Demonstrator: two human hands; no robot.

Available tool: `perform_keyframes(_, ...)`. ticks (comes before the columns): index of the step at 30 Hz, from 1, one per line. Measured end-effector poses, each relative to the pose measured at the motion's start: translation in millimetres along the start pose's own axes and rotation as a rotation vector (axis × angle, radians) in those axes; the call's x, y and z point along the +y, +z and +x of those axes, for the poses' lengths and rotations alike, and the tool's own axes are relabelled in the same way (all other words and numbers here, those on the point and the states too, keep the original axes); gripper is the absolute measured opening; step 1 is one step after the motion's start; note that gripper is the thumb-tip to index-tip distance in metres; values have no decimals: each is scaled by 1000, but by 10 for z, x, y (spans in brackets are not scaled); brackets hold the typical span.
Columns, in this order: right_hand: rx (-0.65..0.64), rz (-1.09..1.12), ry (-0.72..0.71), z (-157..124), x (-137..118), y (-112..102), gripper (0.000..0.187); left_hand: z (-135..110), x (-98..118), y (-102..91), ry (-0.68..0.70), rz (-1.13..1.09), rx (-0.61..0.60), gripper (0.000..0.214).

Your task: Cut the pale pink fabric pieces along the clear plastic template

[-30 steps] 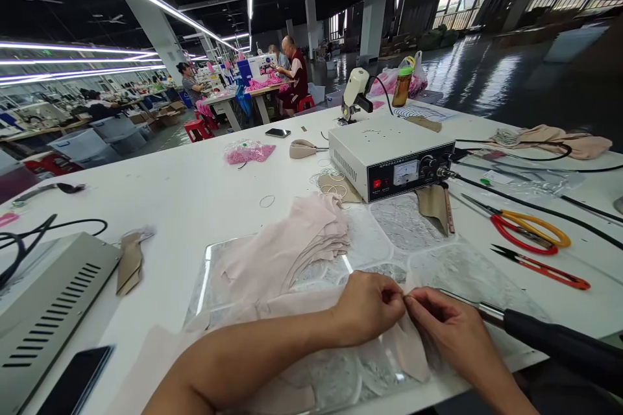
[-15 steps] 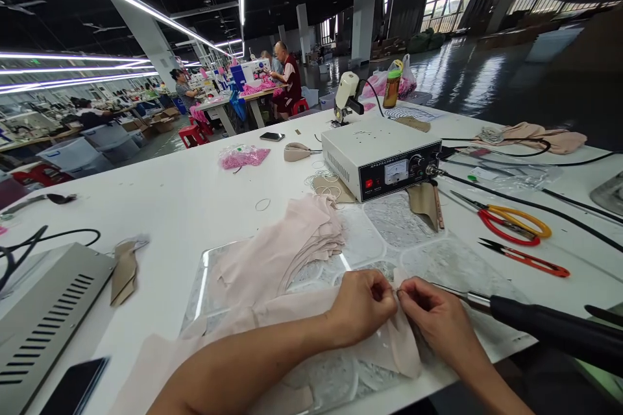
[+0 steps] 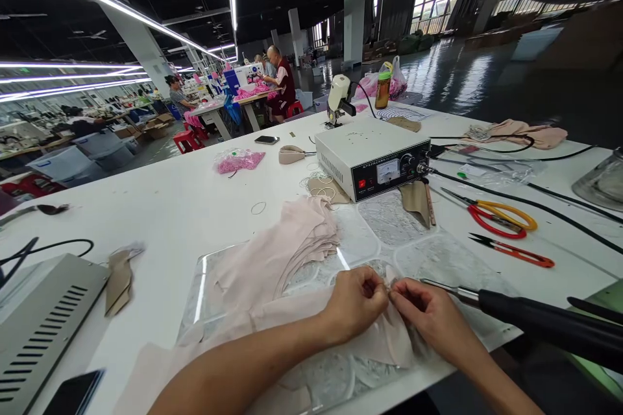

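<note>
Both my hands meet over a clear glass-like board [image 3: 335, 376] and pinch the edge of a thin pale pink fabric piece [image 3: 389, 337]. My left hand [image 3: 357, 305] is closed, thumb against the curled fingers, with the cloth at its tips. Close by on the right, my right hand [image 3: 426, 311] pinches the same edge; its fingertips nearly touch the left ones. The fabric spreads left under my left forearm. Behind it lies a stack of pale pink fabric pieces [image 3: 287, 240]. A black-handled tool with a metal tip [image 3: 516, 311] lies just right of my right hand.
A white control box [image 3: 374, 155] with a dial stands behind the board. Red-and-yellow scissors [image 3: 496, 214] and orange thread snips [image 3: 516, 249] lie right. A grey vented box [image 3: 43, 331] and a phone [image 3: 73, 392] are left. Cables cross the right side; people work at far tables.
The whole view has shifted slightly, so things appear a little further left. Both hands stay pinched on the fabric edge, with their fingertips moved only slightly.
</note>
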State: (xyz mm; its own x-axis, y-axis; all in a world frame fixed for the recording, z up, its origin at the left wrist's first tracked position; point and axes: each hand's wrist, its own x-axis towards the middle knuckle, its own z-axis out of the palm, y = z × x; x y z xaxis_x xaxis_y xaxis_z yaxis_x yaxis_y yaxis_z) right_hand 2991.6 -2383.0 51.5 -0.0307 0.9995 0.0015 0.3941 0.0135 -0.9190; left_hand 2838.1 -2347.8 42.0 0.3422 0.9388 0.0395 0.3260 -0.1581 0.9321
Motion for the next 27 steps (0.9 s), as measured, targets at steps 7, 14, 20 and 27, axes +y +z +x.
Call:
perform_keyframes(7,-60,92,62,-4,52,-56,36,-30,77,-43,-37,-40,-20,11)
perform_keyframes(14,-73,145,118,-22,154,-46,41,-30,59,-40,-42,-49,-55,15)
perform_keyframes(20,1,134,120,-29,116,-11,42,-54,61,-50,61,29,-53,16)
perform_keyframes(27,102,64,85,-19,3,24,35,-54,66,-66,100,126,-30,15)
